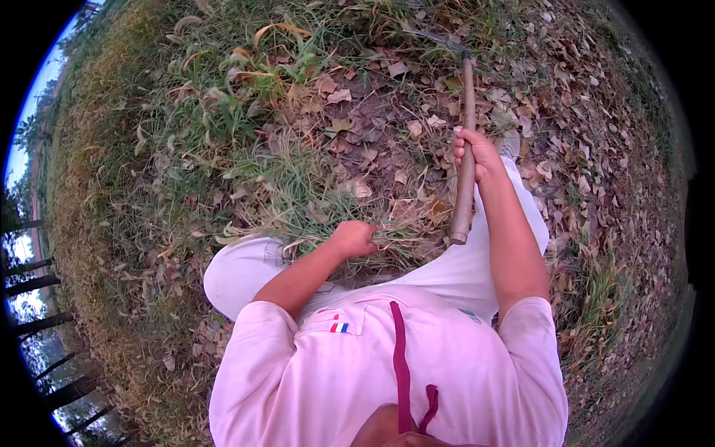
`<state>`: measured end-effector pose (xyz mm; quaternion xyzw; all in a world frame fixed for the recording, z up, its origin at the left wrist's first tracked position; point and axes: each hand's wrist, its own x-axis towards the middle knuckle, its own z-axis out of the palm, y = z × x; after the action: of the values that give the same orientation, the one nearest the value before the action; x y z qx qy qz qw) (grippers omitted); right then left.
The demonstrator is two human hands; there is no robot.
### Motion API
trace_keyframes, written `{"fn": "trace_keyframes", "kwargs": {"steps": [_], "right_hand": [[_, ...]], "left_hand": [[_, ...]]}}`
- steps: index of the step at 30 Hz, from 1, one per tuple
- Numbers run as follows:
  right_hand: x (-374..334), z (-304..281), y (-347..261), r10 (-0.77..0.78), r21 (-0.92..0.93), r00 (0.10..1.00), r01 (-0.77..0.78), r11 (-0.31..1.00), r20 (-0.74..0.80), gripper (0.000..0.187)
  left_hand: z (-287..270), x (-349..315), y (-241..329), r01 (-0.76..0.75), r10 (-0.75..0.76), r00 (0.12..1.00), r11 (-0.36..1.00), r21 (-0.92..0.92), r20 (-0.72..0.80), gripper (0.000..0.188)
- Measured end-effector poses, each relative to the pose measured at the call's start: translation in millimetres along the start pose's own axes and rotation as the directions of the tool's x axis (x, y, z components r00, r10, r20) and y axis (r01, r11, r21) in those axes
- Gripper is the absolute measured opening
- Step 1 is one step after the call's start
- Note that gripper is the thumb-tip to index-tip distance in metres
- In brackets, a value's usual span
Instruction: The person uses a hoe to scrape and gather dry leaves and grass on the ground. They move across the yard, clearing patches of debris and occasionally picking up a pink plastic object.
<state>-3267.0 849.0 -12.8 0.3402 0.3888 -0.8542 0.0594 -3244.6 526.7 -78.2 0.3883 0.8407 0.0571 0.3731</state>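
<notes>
My right hand [482, 154] is wrapped round the wooden handle of a sickle [465, 195]. Its thin blade [438, 37] lies at the far end, pointing left among the grass and partly hidden there. Close to my body, my left hand [353, 239] is closed on a bunch of cut-looking grass [402, 240], whose pale stems stick out to the right of the fist. More green grass [302, 190] spreads just beyond that hand.
Dry fallen leaves [365, 134] cover bare soil between my hands and farther right. Tall weeds with seed heads [216, 97] stand at the left and far side. My bent knee [242, 272] is beside my left forearm. Tree trunks [33, 284] show at the left rim.
</notes>
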Motion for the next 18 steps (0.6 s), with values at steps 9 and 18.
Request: {"fn": "trace_keyframes", "kwargs": {"steps": [9, 18], "right_hand": [[-104.1, 4.0, 72.5, 0.225, -0.122, 0.971, -0.215, 0.969, 0.08, 0.014], [-136.4, 38.8, 140.4, 0.22, -0.599, 0.975, -0.189, 0.778, -0.023, 0.017]], "left_hand": [[-15.8, -85.1, 15.2, -0.132, 0.114, 0.985, 0.981, -0.14, -0.127, 0.038], [39.0, -35.7, -51.2, 0.195, -0.242, 0.963, 0.927, 0.32, 0.116, 0.031]]}}
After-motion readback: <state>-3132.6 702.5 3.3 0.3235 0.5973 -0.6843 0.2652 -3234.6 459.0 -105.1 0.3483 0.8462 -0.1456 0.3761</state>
